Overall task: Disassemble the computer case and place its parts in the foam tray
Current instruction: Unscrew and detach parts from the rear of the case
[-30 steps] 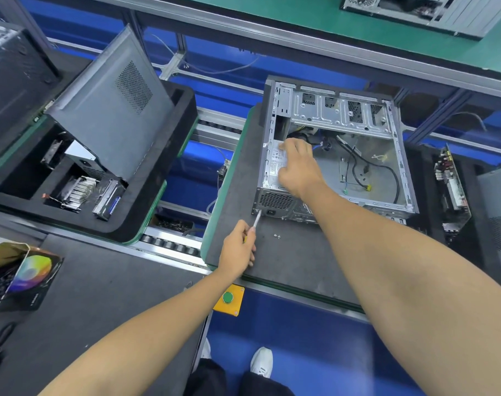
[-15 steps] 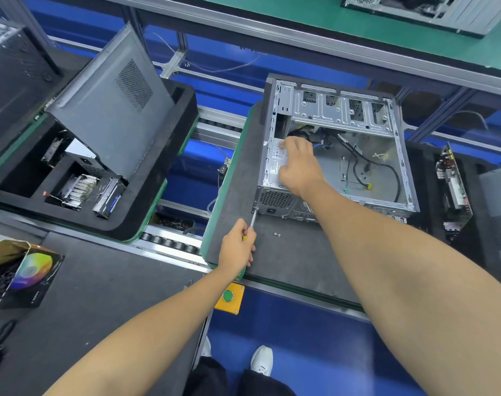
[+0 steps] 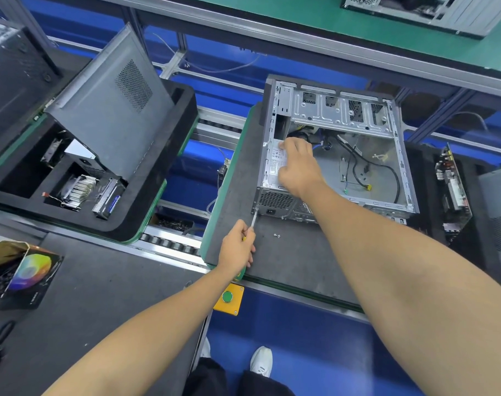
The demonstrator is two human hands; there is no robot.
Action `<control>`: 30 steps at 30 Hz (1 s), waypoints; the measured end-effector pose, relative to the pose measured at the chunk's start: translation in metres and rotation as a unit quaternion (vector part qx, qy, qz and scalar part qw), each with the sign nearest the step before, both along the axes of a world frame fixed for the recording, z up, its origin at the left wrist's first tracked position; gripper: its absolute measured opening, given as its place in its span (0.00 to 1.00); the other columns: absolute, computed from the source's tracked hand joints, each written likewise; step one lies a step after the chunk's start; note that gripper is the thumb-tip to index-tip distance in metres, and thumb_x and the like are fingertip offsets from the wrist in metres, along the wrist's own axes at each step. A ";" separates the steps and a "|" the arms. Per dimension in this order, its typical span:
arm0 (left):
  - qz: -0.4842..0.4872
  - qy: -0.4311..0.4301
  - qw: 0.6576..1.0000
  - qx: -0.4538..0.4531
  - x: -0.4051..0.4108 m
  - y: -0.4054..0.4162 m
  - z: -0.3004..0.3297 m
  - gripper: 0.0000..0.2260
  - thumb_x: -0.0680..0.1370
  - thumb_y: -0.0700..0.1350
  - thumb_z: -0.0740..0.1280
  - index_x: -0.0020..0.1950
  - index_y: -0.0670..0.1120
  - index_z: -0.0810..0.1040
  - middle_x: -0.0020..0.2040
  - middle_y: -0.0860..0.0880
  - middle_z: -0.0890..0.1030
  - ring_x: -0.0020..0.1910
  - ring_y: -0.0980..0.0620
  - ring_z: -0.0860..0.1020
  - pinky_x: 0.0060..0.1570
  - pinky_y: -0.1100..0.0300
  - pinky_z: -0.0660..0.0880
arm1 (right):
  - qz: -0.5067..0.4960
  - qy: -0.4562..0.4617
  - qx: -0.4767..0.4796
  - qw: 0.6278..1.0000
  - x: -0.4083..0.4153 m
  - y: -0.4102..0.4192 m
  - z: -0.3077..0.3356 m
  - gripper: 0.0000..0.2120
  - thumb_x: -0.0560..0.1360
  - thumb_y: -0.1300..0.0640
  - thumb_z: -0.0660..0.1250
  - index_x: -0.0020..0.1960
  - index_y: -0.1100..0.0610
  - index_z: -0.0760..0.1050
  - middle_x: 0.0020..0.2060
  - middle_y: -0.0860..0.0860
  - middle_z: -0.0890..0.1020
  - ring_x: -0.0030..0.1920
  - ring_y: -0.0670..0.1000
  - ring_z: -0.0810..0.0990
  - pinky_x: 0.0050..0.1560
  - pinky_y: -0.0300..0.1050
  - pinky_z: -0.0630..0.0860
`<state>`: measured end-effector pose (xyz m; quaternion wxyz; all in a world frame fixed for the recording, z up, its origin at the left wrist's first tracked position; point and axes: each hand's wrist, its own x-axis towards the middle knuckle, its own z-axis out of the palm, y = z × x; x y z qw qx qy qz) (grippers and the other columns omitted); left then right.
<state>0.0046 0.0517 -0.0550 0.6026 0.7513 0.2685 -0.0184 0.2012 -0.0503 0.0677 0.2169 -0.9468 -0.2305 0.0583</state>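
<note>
Both hands busy — left hand (image 3: 237, 247) grips screwdriver (image 3: 253, 218), right hand (image 3: 298, 167) presses power supply (image 3: 273, 167).

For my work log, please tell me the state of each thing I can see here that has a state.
Computer case: side open, lying on the mat.
Power supply: inside the case, right hand resting on it.
Screwdriver: gripped by the left hand, tip at the case's rear corner.
Screws: loose on the mat.
Foam tray: partly filled, side panel leaning in it.

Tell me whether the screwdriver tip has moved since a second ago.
Yes. The screwdriver, held by the left hand, moved left and up to the computer case's rear corner.
</note>
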 end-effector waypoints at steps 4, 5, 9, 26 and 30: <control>-0.001 0.003 1.000 -0.014 0.000 -0.002 0.003 0.13 0.85 0.51 0.60 0.45 0.45 0.66 0.31 0.44 0.79 0.23 0.47 0.73 0.21 0.57 0.71 | -0.003 -0.004 0.001 1.000 0.000 0.000 -0.002 0.31 0.67 0.66 0.60 0.69 0.53 0.67 0.71 0.51 0.66 0.73 0.53 0.59 0.59 0.53 0.73; 0.004 0.005 1.000 -0.021 0.000 -0.002 0.003 0.13 0.85 0.51 0.60 0.46 0.44 0.66 0.31 0.45 0.78 0.23 0.47 0.73 0.21 0.56 0.71 | -0.003 -0.004 0.002 1.000 0.000 0.000 -0.003 0.30 0.67 0.65 0.60 0.69 0.53 0.67 0.71 0.51 0.66 0.73 0.53 0.60 0.59 0.53 0.73; 0.009 0.022 0.999 -0.040 0.002 0.000 0.007 0.12 0.83 0.51 0.64 0.49 0.45 0.67 0.33 0.44 0.79 0.23 0.47 0.73 0.22 0.54 0.71 | -0.004 -0.007 -0.004 1.000 0.001 0.000 -0.003 0.30 0.67 0.65 0.60 0.69 0.53 0.67 0.70 0.51 0.66 0.72 0.53 0.60 0.58 0.52 0.72; -0.051 0.079 0.994 -0.052 -0.001 -0.006 0.028 0.18 0.79 0.33 0.69 0.65 0.44 0.67 0.62 0.41 0.66 0.50 0.47 0.73 0.49 0.52 0.82 | -0.004 -0.009 -0.011 1.000 0.002 0.000 -0.005 0.31 0.68 0.65 0.61 0.71 0.52 0.66 0.71 0.50 0.65 0.73 0.51 0.59 0.58 0.51 0.72; -0.007 0.058 0.997 -0.058 -0.007 -0.010 0.027 0.13 0.81 0.37 0.69 0.63 0.47 0.72 0.61 0.40 0.70 0.50 0.41 0.80 0.45 0.51 0.83 | -0.005 -0.007 -0.007 1.000 0.002 0.000 -0.004 0.31 0.68 0.65 0.60 0.70 0.52 0.66 0.71 0.50 0.66 0.73 0.51 0.59 0.58 0.51 0.72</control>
